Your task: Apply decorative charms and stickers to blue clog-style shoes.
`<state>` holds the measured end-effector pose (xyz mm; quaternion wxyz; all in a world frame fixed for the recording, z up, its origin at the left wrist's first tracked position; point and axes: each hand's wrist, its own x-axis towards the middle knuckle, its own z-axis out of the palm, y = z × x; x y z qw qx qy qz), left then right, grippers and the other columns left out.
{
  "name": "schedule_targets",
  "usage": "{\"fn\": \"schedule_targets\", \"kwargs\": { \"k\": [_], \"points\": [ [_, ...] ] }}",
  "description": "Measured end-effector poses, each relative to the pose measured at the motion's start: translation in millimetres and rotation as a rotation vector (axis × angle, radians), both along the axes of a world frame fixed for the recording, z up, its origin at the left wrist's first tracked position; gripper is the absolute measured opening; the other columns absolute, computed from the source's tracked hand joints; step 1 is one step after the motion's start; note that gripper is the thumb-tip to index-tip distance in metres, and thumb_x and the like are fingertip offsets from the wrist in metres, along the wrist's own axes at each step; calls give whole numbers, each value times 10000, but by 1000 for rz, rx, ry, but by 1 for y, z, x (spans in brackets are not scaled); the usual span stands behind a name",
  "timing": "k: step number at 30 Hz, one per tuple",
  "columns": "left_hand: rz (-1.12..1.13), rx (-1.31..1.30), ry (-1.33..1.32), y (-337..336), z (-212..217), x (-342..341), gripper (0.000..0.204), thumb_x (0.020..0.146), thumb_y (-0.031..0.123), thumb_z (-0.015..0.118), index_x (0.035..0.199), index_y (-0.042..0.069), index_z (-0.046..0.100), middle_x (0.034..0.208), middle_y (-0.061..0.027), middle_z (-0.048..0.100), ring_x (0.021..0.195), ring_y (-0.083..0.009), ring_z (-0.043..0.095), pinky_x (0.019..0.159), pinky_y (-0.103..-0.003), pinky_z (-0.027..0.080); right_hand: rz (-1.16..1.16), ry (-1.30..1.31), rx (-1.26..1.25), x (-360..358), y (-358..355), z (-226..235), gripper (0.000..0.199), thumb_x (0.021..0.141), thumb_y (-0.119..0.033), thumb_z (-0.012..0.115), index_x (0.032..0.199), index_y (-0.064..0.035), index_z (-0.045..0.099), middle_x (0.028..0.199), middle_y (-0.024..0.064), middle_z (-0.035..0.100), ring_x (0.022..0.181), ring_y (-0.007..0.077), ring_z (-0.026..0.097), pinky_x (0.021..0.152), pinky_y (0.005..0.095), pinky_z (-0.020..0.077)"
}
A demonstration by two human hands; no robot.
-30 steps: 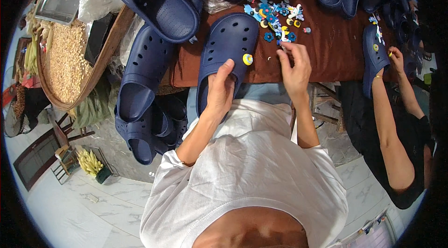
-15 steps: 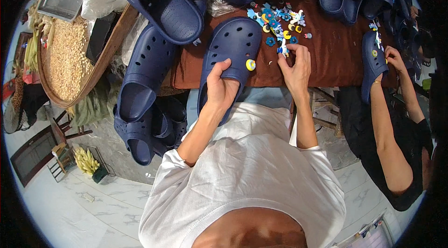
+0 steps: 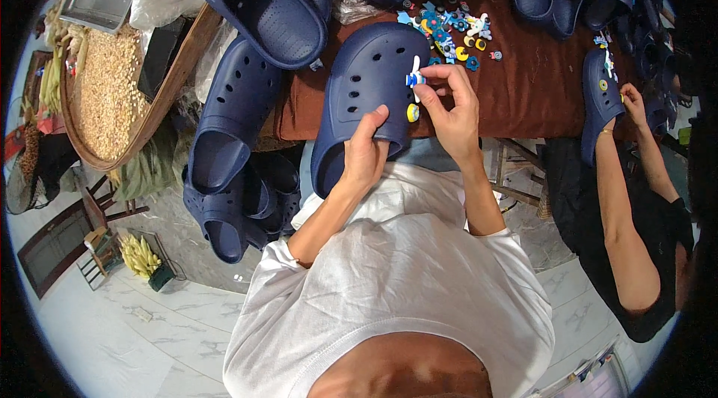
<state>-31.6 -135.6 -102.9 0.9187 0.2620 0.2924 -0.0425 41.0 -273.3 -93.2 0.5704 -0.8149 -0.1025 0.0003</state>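
Note:
A navy clog (image 3: 363,69) with holes in its upper is gripped in my left hand (image 3: 366,145), thumb on top and the other fingers inside the opening. One round yellow shoe charm (image 3: 413,112) is fixed on the clog's right side. Between the thumb and fingertips of my right hand (image 3: 452,102) is a blue and white shoe charm (image 3: 415,78), held by the clog's right edge near the holes. Beyond that hand, a pile of loose charms (image 3: 449,28) in blue, yellow, white and black lies on the brown cloth (image 3: 523,91).
More navy clogs (image 3: 232,106) are heaped at the left and along the back. A wooden tray of pale grains (image 3: 108,99) stands far left. At the right, a co-worker's hands (image 3: 633,105) work on another navy clog (image 3: 598,87) with charms on it.
My right hand has lifted the blue and white charm from the pile and brought it left to the clog. The clog has turned slightly in my left hand.

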Motion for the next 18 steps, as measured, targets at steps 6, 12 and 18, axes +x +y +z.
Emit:
{"fn": "schedule_targets", "kwargs": {
  "k": [6,12,18],
  "points": [
    [-52,123,-6,-4,5,-6,321,886,150,574,1149,-30,538,1127,-100,599,1050,-202,576,958,-346,433,52,266,306,4,-5,-9,193,817,-74,733,967,-17,626,931,36,605,779,85,597,683,224,495],
    [-93,268,-58,-3,-6,-18,303,876,132,578,1135,-24,558,1094,-106,620,980,-203,615,891,-342,485,141,462,500,7,-13,-13,344,801,-19,742,1070,8,529,996,82,588,881,104,601,777,247,533],
    [-151,361,-89,4,1,-18,274,859,114,582,1100,-16,586,1054,-109,642,952,-204,627,868,-331,497,151,491,585,7,-15,-19,585,785,-49,767,1232,0,393,1197,142,503,1105,182,524,888,296,499]
  ]
}}
